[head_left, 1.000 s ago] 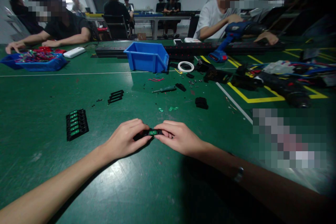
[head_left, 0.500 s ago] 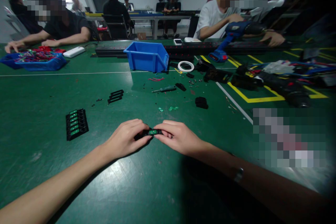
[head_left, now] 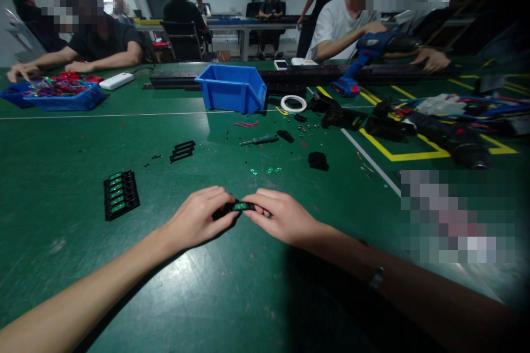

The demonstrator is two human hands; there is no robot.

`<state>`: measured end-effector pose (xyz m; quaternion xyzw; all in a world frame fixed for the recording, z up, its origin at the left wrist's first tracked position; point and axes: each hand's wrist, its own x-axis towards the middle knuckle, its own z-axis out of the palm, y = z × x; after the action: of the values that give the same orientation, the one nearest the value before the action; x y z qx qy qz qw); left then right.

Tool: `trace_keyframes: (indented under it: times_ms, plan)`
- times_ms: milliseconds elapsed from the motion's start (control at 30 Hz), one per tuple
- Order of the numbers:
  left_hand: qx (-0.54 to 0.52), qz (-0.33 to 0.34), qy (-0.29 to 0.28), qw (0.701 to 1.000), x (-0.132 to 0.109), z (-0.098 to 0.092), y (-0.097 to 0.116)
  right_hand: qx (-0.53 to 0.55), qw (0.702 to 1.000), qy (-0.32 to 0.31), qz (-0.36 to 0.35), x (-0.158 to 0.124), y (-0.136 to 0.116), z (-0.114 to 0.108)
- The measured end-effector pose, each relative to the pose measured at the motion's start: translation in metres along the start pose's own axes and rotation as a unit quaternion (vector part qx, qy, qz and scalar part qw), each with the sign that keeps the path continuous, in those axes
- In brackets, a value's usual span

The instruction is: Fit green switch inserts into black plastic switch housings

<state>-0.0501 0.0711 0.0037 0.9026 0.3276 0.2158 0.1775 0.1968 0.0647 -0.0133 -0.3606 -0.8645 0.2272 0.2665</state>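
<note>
Between my two hands is a small black plastic frame with a green circuit board [head_left: 240, 207] set in it. My left hand [head_left: 207, 212] pinches its left end, thumb in front and fingers behind. The right end is gripped by my right hand [head_left: 281, 212], whose fingers cover that part. Left of my hands, a row of similar black frames with green boards [head_left: 120, 196] lies on the table. Several bare black frames [head_left: 182, 151] rest beyond my left hand. Small loose green boards [head_left: 271, 170] lie just past my fingers.
A screwdriver [head_left: 260, 140], small screws [head_left: 304, 131] and a black block [head_left: 317, 161] lie ahead. Farther back are a blue bin [head_left: 232, 88], a white ring [head_left: 293, 104] and a blue drill [head_left: 364, 58]. Wires fill a blue tray [head_left: 66, 100]. People sit across the table [head_left: 165, 298].
My hands and the black frame stay almost where they were. In the background, a standing person in dark clothes has come further into view behind the person in white.
</note>
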Motion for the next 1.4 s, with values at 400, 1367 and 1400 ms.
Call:
trace_keyframes:
  times_ms: [400, 1367, 1400]
  plan:
    - [-0.012, -0.009, 0.027, 1.000, -0.0005, 0.0007, -0.0007, 0.010, 1.000, 0.010, 0.000, 0.0006, -0.0008, -0.0003]
    - [-0.008, -0.013, 0.019, 1.000, 0.0001, 0.0017, -0.0025, 0.042, 0.999, 0.010, 0.012, 0.0019, -0.0001, -0.0022]
    - [-0.009, -0.013, 0.017, 1.000, 0.0001, 0.0017, -0.0024, 0.042, 0.999, 0.009, 0.013, 0.0019, -0.0003, -0.0023]
